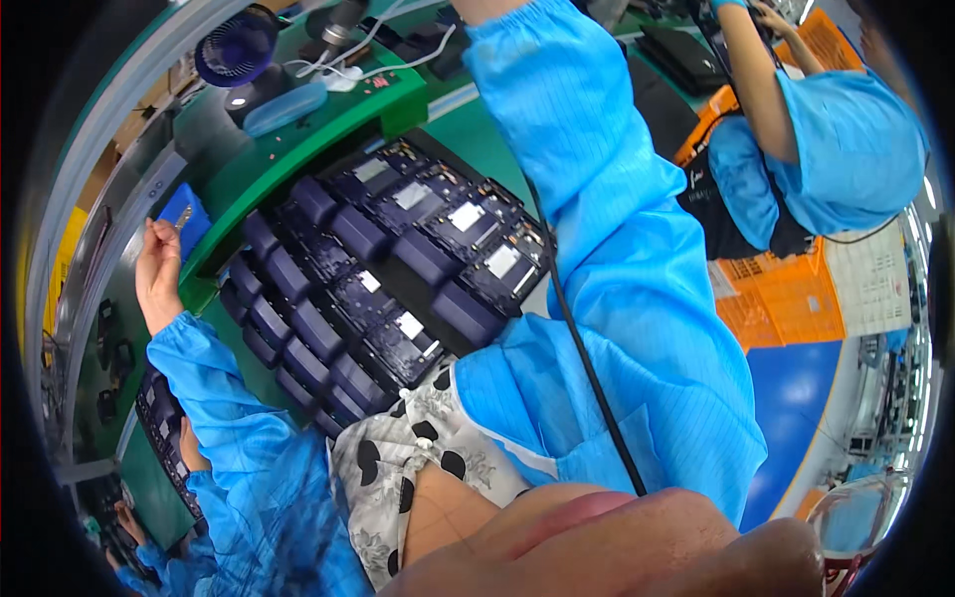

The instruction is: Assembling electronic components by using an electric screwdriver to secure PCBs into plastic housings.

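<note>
A small metal part [185, 213], thin and silvery, is being pinched in the fingertips of the left hand [159, 274], which is being raised at the left, just in front of a blue pad [179, 221] on the sloped grey rail [119, 214]; fingers are being closed together on the part. The right arm, in a blue sleeve [607, 249], is being stretched up past the top edge, so the right hand is being cut out of view and its state cannot be told. Below the arms, a dark tray of open laptop chassis [398, 259] with grey battery blocks is being held on the green bench [328, 119]. A co-worker in blue [846, 149] is being seen at upper right beside orange crates [786, 298].
</note>
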Demonstrator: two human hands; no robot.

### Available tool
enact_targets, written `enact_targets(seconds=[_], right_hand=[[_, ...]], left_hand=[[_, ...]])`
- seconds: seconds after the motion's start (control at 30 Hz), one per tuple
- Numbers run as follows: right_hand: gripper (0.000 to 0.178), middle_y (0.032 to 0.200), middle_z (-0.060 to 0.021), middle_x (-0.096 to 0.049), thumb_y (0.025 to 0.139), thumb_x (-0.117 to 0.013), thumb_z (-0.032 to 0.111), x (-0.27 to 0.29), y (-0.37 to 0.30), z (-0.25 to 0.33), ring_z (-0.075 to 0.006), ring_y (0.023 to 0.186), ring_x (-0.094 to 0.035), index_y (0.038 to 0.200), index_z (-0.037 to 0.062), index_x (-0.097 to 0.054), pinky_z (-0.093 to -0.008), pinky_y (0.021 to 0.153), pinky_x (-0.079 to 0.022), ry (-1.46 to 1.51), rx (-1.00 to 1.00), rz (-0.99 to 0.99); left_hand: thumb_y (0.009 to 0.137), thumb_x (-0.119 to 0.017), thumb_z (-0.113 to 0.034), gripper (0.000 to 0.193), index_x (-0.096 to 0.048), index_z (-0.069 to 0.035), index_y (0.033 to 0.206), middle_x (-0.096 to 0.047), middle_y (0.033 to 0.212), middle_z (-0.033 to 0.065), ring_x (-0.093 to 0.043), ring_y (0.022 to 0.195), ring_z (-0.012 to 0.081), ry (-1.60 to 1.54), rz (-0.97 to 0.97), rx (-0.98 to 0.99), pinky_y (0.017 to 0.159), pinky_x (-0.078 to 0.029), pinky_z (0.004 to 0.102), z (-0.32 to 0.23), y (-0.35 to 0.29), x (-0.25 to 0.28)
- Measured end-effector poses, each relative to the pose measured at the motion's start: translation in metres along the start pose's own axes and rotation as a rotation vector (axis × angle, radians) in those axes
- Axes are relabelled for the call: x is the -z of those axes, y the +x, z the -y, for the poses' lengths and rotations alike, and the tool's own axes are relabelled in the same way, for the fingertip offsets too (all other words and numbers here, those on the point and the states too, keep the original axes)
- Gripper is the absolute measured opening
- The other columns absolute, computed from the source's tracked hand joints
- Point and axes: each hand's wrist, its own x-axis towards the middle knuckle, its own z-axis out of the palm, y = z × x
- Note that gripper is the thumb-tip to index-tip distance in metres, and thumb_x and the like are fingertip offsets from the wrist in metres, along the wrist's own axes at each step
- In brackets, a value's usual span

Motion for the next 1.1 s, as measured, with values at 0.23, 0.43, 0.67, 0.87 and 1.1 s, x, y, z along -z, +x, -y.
enact_targets(seconds=[0.23,0.43,0.67,0.87,1.1], right_hand=[[0.019,0.080,0.0012,-0.069,0.092,-0.079,0.017,0.084,-0.101,0.013,-0.0055,0.070,-0.060,0.099,0.0021,-0.069,-0.0232,0.063,-0.047,-0.821,-0.013,0.009],[0.023,0.088,0.0011,-0.070,0.092,-0.080,0.018,0.148,-0.141,-0.012,-0.0059,0.076,-0.060,0.107,0.0033,-0.070,-0.0251,0.067,-0.048,-0.889,-0.141,-0.040],[0.034,0.096,-0.0060,-0.072,0.090,-0.082,0.024,0.147,-0.158,-0.017,-0.0152,0.087,-0.065,0.112,0.0013,-0.068,-0.0332,0.079,-0.053,-1.166,-0.322,0.210],[0.049,0.096,-0.0175,-0.073,0.086,-0.078,0.035,0.131,-0.176,-0.007,-0.0331,0.090,-0.072,0.123,0.0064,-0.065,-0.0424,0.080,-0.056,-1.405,-0.330,0.502],[0.050,0.109,-0.0159,-0.075,0.087,-0.081,0.029,0.106,-0.187,0.035,-0.0266,0.099,-0.074,0.128,0.0024,-0.067,-0.0362,0.085,-0.058,-1.164,-0.239,0.758]], left_hand=[[0.109,-0.051,-0.009,0.015,-0.051,0.006,0.113,-0.050,0.101,0.0136,-0.051,0.092,0.0230,0.003,0.040,0.100,0.077,-0.047,0.0342,0.057,-0.057,-0.029],[0.110,-0.049,-0.010,0.017,-0.050,0.007,0.114,-0.052,0.104,0.0145,-0.053,0.094,0.0227,0.050,0.020,0.201,0.076,-0.049,0.0327,0.089,-0.088,-0.032],[0.109,-0.052,-0.009,0.015,-0.052,0.006,0.112,-0.052,0.105,0.0133,-0.053,0.093,0.0207,0.082,0.007,0.236,0.075,-0.050,0.0293,0.117,-0.111,-0.038],[0.109,-0.051,-0.007,0.015,-0.052,0.006,0.115,-0.051,0.104,0.0125,-0.053,0.093,0.0196,0.091,0.025,0.237,0.074,-0.050,0.0283,0.127,-0.115,-0.037],[0.108,-0.051,-0.003,0.013,-0.051,0.006,0.117,-0.049,0.105,0.0123,-0.051,0.092,0.0188,0.044,-0.014,0.228,0.073,-0.049,0.0286,0.131,-0.124,-0.032]])
